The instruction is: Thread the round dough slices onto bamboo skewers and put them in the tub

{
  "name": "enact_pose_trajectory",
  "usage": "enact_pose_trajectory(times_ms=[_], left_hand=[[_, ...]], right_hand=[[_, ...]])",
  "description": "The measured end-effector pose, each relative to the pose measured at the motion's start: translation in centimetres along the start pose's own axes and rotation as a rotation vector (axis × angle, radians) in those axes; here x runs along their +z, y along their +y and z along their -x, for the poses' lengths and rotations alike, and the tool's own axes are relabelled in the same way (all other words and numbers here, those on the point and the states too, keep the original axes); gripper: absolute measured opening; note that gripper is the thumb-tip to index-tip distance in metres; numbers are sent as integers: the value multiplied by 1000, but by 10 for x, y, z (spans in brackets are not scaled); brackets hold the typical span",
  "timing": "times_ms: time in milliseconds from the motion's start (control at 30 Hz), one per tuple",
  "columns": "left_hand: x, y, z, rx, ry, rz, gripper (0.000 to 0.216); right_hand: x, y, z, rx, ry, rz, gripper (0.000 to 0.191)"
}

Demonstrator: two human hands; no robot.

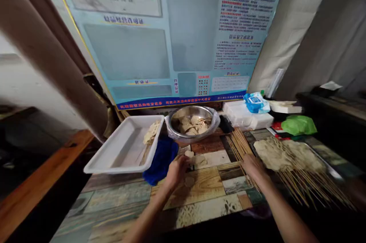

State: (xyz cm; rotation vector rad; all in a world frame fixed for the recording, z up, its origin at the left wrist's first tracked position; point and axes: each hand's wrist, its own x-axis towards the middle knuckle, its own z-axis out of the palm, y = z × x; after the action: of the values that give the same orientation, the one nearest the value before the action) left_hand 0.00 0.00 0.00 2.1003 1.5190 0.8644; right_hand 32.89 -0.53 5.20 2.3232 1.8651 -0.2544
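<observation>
My left hand [177,168] is closed, pinching a thin pale food slice [189,154] above the middle of the table. Beside it another slice [200,160] lies on the wood-patterned tabletop, and one more pale slice [189,181] is nearer to me. My right hand [254,167] rests on a bundle of bamboo skewers [239,142], its fingers closed at the sticks; how many it grips is hidden. Beyond the left hand stands a steel bowl [175,130], lined with plastic and holding many similar slices.
A white tub [120,151] at left holds some skewered slices; a blue cloth [162,161] lies beside it. On the right, a metal tray [328,167] bears skewered pale pieces, sticks toward me. White packs [243,115], a blue wipes packet [255,103] and a green bag [299,125] stand behind.
</observation>
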Motion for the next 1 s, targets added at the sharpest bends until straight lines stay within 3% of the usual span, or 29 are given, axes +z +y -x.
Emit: enact_pose_trajectory(times_ms=[167, 267, 433, 533, 667, 767, 1000], left_hand=[[16, 19, -21, 84, -48, -183, 25], [14, 19, -26, 106, -88, -118, 19], [4, 20, -36, -11, -139, 184, 16], [0, 28, -35, -128, -34, 338, 19], [-5, 45, -20, -428, 91, 987, 19], [-11, 55, -5, -559, 75, 1326, 22], [-23, 58, 13, -591, 25, 1400, 33]], right_hand=[[-3, 4, 7, -20, 116, -101, 18], [-3, 3, 29, -92, 214, -179, 9], [16, -12, 72, -278, 281, -327, 22], [33, -27, 99, -383, 287, -402, 24], [53, -49, 137, -531, 299, -571, 29], [64, -61, 159, -634, 297, -751, 29], [68, -74, 171, -699, 294, -790, 29]])
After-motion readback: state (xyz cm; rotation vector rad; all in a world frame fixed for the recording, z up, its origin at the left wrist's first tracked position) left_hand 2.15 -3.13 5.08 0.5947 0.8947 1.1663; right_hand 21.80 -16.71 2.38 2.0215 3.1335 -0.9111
